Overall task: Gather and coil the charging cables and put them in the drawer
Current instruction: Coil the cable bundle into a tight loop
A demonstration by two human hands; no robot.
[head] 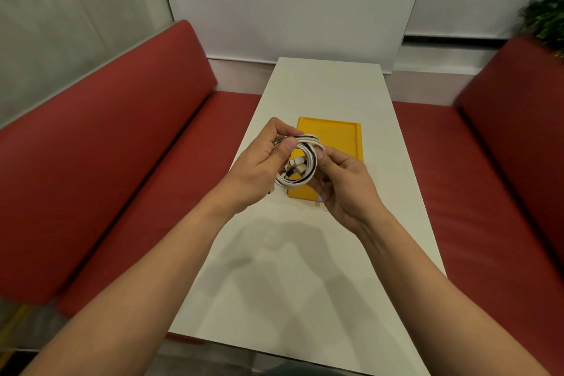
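Note:
A coil of white and black charging cables point(309, 162) hangs in the air above the white table point(305, 268). My left hand point(259, 165) grips the coil's upper left side, thumb pressed over the strands. My right hand point(345, 183) pinches the coil's right side between thumb and fingers. Connector ends show inside the loop. Right behind and under the coil lies a shallow yellow tray point(338, 137) flat on the table, partly hidden by my hands.
Red padded benches point(122, 162) run along both sides of the narrow table. A white wall panel stands at the far end. A green plant point(546, 12) sits at the upper right corner.

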